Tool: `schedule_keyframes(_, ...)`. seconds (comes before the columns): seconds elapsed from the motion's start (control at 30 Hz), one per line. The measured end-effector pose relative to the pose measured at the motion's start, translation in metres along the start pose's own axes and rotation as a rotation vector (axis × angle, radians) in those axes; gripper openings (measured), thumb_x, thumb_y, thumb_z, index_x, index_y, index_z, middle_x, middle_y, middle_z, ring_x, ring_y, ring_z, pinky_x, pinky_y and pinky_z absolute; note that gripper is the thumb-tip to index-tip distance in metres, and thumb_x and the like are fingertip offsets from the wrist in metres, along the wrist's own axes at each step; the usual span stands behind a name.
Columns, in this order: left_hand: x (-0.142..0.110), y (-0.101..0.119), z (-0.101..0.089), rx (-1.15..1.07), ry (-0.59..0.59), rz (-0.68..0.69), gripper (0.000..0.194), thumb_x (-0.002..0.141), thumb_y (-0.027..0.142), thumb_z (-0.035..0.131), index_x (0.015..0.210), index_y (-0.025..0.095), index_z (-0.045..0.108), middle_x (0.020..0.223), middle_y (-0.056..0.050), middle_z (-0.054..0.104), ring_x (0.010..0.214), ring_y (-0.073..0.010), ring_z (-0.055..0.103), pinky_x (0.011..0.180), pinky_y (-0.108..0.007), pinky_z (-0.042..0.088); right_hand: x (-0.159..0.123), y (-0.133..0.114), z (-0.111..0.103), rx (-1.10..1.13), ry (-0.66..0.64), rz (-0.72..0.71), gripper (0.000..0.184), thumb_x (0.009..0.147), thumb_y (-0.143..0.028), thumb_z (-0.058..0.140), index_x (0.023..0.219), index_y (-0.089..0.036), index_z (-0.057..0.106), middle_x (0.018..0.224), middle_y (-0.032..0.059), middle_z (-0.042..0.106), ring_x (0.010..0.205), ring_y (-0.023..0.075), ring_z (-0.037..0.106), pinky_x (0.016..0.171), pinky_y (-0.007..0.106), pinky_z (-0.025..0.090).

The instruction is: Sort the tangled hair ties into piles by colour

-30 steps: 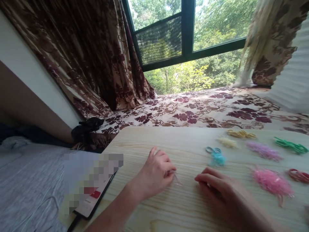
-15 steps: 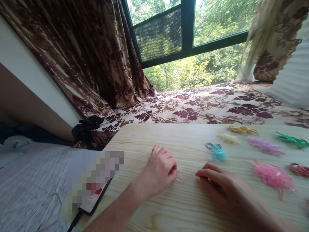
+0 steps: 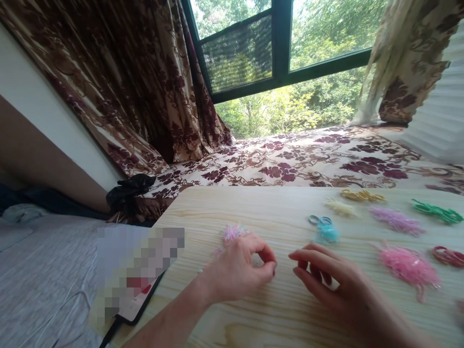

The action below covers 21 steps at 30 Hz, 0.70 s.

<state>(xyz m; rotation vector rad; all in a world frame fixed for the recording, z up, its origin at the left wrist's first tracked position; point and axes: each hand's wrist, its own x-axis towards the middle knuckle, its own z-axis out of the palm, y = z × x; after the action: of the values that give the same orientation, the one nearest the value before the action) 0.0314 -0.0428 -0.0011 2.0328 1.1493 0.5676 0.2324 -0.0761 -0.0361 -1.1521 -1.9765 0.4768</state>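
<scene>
My left hand (image 3: pixel 244 263) is over the middle of the wooden table (image 3: pixel 253 321), thumb and forefinger closed in a pinch. Whatever is between those fingertips is too small to make out. Partly behind this hand lies a loose multicoloured pile of what look like small elastic bands (image 3: pixel 234 233). My right hand (image 3: pixel 326 275) hovers just to the right, thumb and fingers curved and apart, with nothing visible between them. The two hands face each other without touching. Beyond the right hand sit a turquoise pile of small bands (image 3: pixel 328 233) and blue-grey rings (image 3: pixel 319 220).
To the right lie pink bands (image 3: pixel 409 263), purple bands (image 3: pixel 397 220), a cream pile (image 3: pixel 340 208), yellow hair ties (image 3: pixel 362 195), green hair ties (image 3: pixel 438 211) and red hair ties (image 3: pixel 447 256). A phone (image 3: pixel 139 302) with a cable rests at the table's left edge.
My left hand has shifted slightly right and towards me into a pinch, uncovering the multicoloured pile. The fingers of my right hand have spread apart.
</scene>
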Motion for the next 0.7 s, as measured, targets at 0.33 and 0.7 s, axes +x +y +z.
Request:
schedule_keyframes(0.33, -0.0009, -0.0003, 0.0038, -0.084, -0.017, -0.062, 0.008, 0.072, 0.020, 0.059, 0.071, 0.021, 0.067, 0.078, 0.003, 0.069, 0.079, -0.0134, 0.061, 0.073, -0.024, 0.046, -0.0010, -0.0032, -0.0013, 0.052, -0.002, -0.061, 0.022, 0.088, -0.018, 0.054, 0.104, -0.025, 0.067, 0.081, 0.0031, 0.065, 0.059, 0.0103, 0.060, 0.048, 0.019, 0.048)
schedule_keyframes(0.7, -0.0007, 0.0008, 0.0052, -0.104, -0.043, -0.065, 0.008, 0.072, 0.019, 0.059, 0.072, 0.020, 0.067, 0.078, 0.002, 0.070, 0.080, -0.0142, 0.062, 0.074, -0.024, 0.046, -0.0002, -0.0034, -0.0017, 0.038, -0.031, -0.073, 0.017, 0.090, -0.017, 0.051, 0.083, -0.022, 0.066, 0.074, 0.0021, 0.063, 0.057, 0.0091, 0.059, 0.048, 0.017, 0.047)
